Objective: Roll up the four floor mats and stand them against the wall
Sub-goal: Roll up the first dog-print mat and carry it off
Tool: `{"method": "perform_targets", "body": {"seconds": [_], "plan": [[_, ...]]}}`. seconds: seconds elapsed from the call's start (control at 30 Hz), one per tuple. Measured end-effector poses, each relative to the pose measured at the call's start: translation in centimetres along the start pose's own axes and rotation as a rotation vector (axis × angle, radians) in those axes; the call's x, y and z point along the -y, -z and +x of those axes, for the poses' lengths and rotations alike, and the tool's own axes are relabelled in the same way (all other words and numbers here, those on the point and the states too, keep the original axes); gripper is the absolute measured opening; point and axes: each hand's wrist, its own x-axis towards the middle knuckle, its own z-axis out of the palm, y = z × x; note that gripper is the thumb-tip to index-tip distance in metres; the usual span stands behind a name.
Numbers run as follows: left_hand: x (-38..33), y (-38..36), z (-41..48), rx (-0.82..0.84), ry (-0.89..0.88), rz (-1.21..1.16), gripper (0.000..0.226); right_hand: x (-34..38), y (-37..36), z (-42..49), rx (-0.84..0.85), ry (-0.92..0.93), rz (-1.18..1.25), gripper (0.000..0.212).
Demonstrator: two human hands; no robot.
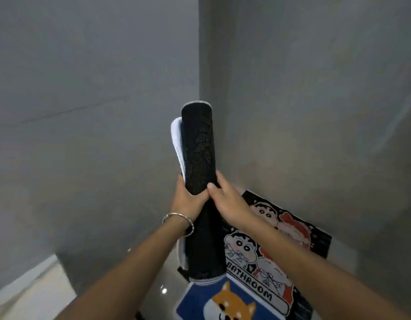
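The cartoon mat (280, 239) in the floor's corner is reading "BATHROOM"; my left hand (188, 195) and right hand (226, 198) are both gripping the rolled black mat (200, 146), its long axis near upright.

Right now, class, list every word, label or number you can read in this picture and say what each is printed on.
"BATHROOM": on the white banner of the black cartoon-character floor mat.
Nothing else readable: the blue dog-face floor mat and the rolled black dotted floor mat show no text.
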Motion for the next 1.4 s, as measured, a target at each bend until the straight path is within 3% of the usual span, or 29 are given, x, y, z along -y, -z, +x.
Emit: {"method": "perform_targets", "body": {"seconds": [0.1,0.23,0.3,0.43,0.53,0.73,0.93,1.07,1.27,1.4], "plan": [[3.5,-0.4,-0.3,-0.069,0.091,-0.062,0.052,-3.4,-1.4,1.1,0.154,-0.052,0.087,0.057],[9.6,0.7,-1.7,-0.162,0.254,-0.135,0.054,-7.6,-4.9,1.2,0.335,-0.098,0.237,0.032],[13.6,1.6,-3.2,-0.208,0.375,-0.163,0.059,-11.1,-7.0,0.3,0.453,-0.178,0.293,0.04],[21.8,2.4,-6.1,-0.309,0.61,-0.226,0.065,-17.8,-11.1,-2.2,0.642,-0.356,0.241,0.083],[26.9,1.6,-7.8,-0.374,0.699,-0.322,0.053,-21.2,-14.3,-3.5,0.739,-0.43,0.202,0.079],[37.4,1.4,-7.4,-0.511,0.688,-0.257,0.069,-29.5,-22.4,-1.4,0.798,-0.395,-0.019,0.121],[49.4,0.7,-7.8,-0.64,0.752,-0.125,0.08,-40.6,-29.8,-1.0,0.835,-0.402,-0.105,0.113],[58.6,-0.6,-9.0,-0.678,0.893,-0.067,0.082,-48.9,-33.3,-4.2,0.773,-0.446,-0.031,0.076],[71.7,-2.7,-13.9,-0.657,1.039,0.018,0.088,-60.6,-37.3,-11.2,0.846,-0.512,-0.137,0.106],[78.7,-3.5,-14.9,-0.63,1.055,0.077,0.085,-67.3,-40.1,-13.2,0.828,-0.559,-0.132,0.103]]}}
